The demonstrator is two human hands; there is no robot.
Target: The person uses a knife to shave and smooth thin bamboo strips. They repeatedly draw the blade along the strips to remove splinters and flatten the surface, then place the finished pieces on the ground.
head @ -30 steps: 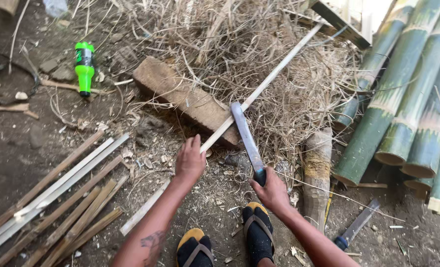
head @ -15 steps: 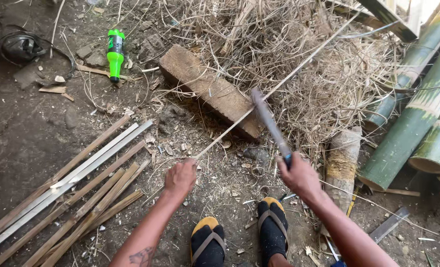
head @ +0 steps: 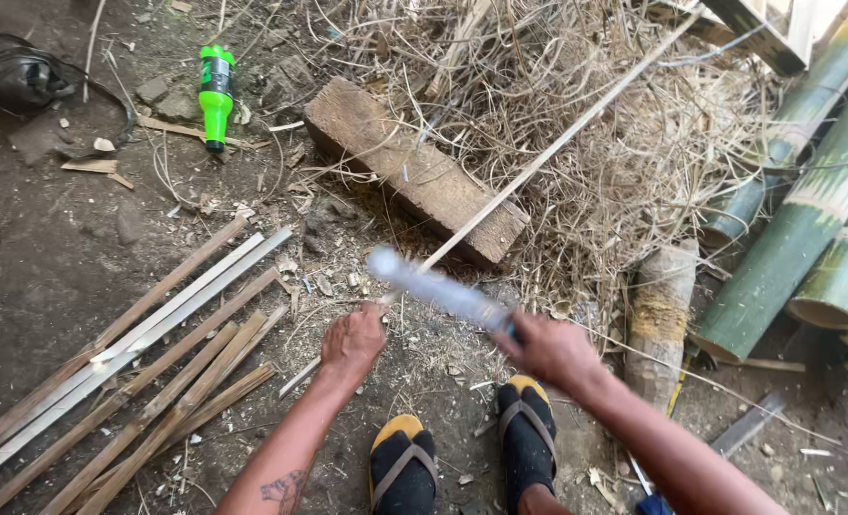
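Bamboo, pale and split thin: a long bamboo strip (head: 538,157) runs from our left hand (head: 352,341) up toward one o'clock, crossing the wooden block (head: 414,172) and carrying on over the heap of dry shavings (head: 577,124). Its long axis is a steep diagonal, near end low at seven o'clock, far end high at the top right of the view. Our left hand is closed around that near end, fingers curled under so we cannot see the grip itself (only the back of the hand shows).

Our right hand (head: 553,348) is wrapped in a fist around the handle of a long knife (head: 438,286), whose blade is motion-blurred and points toward ten o'clock, its tip just beside the strip and slightly above our left hand. The blade lies across the strip's axis rather than along it; whether it touches the strip, we cannot tell. The left hand is the nearer one to the strip, the right sitting at three o'clock from it.

At nine o'clock from our left hand lies a bundle of finished slats (head: 147,353), fanned on the dirt. Green bamboo poles (head: 806,229) lie at three o'clock, a green bottle (head: 216,95) at eleven. Our sandalled feet (head: 462,448) sit directly below the hands.
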